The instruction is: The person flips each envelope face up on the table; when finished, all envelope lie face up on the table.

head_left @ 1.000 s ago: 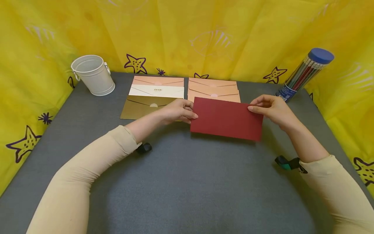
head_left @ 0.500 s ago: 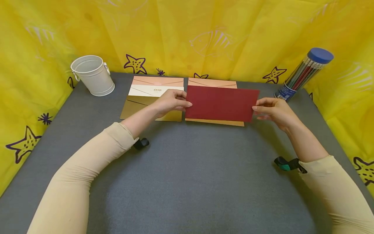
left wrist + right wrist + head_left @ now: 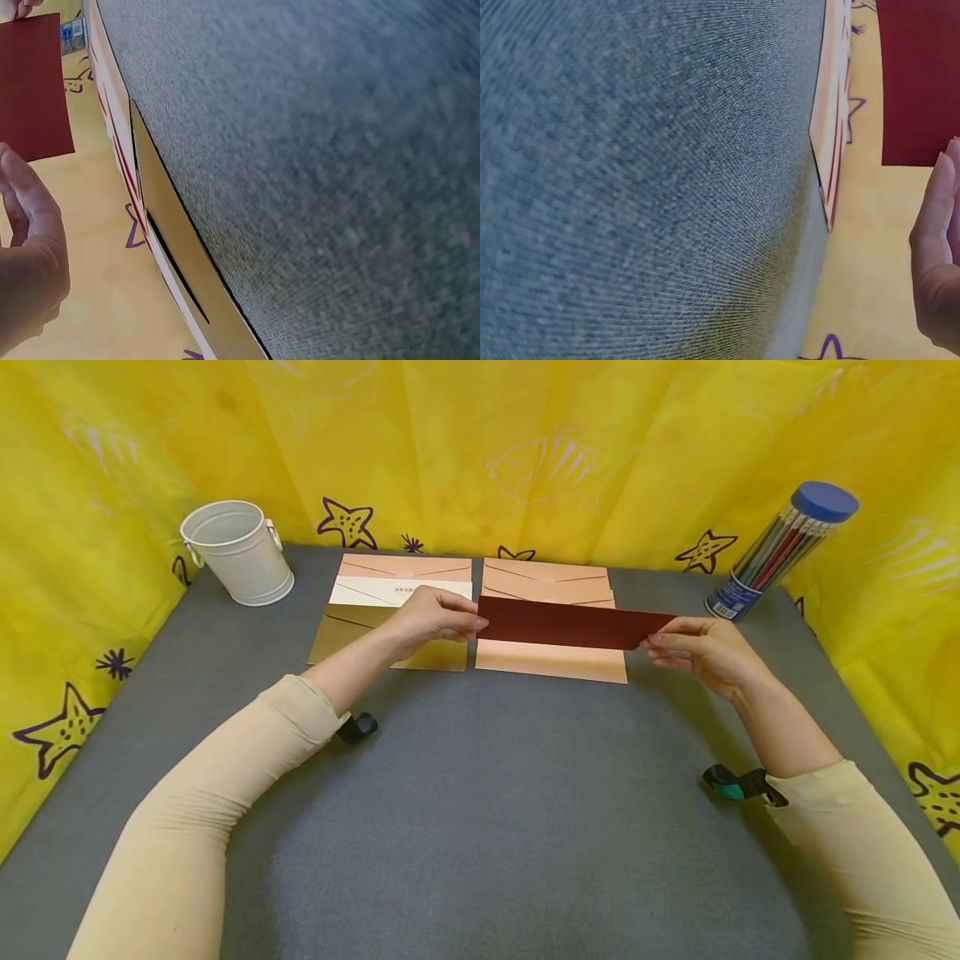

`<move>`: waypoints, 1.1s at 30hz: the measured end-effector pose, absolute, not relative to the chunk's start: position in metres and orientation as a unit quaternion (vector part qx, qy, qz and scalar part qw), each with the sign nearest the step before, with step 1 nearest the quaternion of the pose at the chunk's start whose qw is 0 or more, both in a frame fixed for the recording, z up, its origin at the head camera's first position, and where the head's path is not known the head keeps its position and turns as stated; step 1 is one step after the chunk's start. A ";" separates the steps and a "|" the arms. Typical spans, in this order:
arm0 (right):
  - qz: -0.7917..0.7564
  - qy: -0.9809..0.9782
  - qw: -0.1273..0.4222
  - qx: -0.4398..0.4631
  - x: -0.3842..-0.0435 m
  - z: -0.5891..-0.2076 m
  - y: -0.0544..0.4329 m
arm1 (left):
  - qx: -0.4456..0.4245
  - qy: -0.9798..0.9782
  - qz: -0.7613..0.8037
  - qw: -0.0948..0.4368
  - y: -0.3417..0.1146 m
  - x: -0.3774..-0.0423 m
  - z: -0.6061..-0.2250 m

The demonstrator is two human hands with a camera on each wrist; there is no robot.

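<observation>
A dark red envelope [image 3: 566, 623] is held up by its two short ends, tilted so that it looks foreshortened in the head view. My left hand [image 3: 429, 620] pinches the left end between thumb and fingers. At the other end my right hand [image 3: 708, 652] pinches the lower right corner. Behind and below the red one lie overlapping pink envelopes [image 3: 551, 660], partly covered from sight. Under my left hand, a gold envelope [image 3: 345, 639] overlaps a white envelope [image 3: 367, 592] and a pink envelope [image 3: 405, 565]. Both wrist views show the red envelope [image 3: 34, 90] raised off the table.
A white metal bucket [image 3: 240, 556] stands at the back left of the grey table [image 3: 480, 827]. At the back right, a clear tube of pencils [image 3: 772, 556] with a blue lid leans outward in view. A yellow patterned cloth [image 3: 450, 452] hangs behind.
The red envelope has moved back and slightly left over the right pink envelopes, then tipped to a flatter angle. My left hand moved with it; the right hand's grip shifted to the lower corner.
</observation>
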State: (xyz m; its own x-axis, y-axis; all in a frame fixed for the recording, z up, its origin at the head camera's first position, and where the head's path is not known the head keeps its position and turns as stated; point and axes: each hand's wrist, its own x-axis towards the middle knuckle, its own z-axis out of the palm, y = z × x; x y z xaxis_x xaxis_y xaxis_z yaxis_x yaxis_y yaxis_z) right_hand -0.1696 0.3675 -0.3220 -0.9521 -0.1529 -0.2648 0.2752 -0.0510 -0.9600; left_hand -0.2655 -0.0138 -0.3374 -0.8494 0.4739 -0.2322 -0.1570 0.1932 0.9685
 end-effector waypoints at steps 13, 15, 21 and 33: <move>-0.652 0.732 0.188 0.064 -0.164 -0.329 0.367 | 0.153 0.746 0.568 0.312 -0.024 -0.265 -0.343; -0.614 0.763 0.192 0.068 -0.164 -0.332 0.364 | 0.155 0.755 0.555 0.313 -0.023 -0.265 -0.347; -0.540 0.812 0.211 0.069 -0.166 -0.339 0.355 | 0.141 0.784 0.517 0.312 -0.017 -0.263 -0.354; -0.509 0.825 0.232 0.078 -0.171 -0.343 0.352 | 0.153 0.838 0.440 0.283 -0.005 -0.259 -0.359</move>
